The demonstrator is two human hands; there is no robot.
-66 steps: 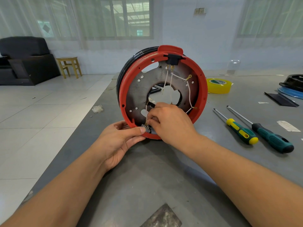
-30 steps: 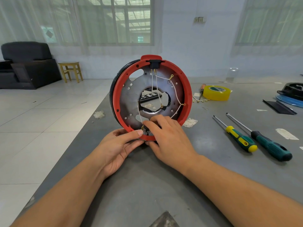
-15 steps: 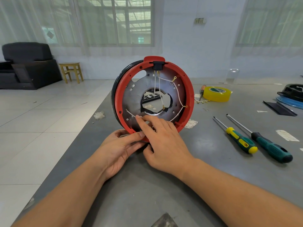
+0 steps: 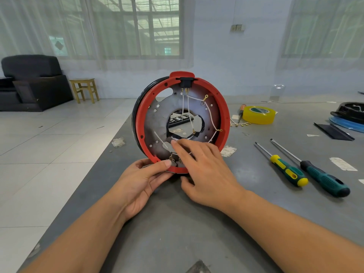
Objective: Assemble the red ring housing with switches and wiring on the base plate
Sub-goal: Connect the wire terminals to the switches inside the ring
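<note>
Far left, off the tabletop (image 4: 177,229): a dark armchair (image 4: 33,83) and a small wooden stool (image 4: 84,89) on the tiled floor. Centre: the red ring housing (image 4: 182,123) stands on edge on the tabletop, upright, its open face toward the camera, seated around the grey base plate (image 4: 157,123). A black switch (image 4: 184,83) sits at the top of the ring; white wiring (image 4: 210,117) runs from it across the plate to brass terminals. The left hand (image 4: 143,182) steadies the lower rim, thumb curled over the red edge, fingers behind it. The right hand (image 4: 204,170) lies against the lower plate with fingers extended and relaxed, fingertips touching a loose wire near the central opening; it grips nothing. A second switch with brass pins (image 4: 173,159) shows at the bottom, between the hands. Right: a yellow tape roll (image 4: 259,114), a yellow-handled screwdriver (image 4: 287,171) and a green-handled screwdriver (image 4: 323,179), well apart from the housing. Step in hand, as judged: routing wiring to the lower switch. The next move probably calls for pinching the free wire end and pressing its terminal onto a pin while the left hand holds the ring upright.
</note>
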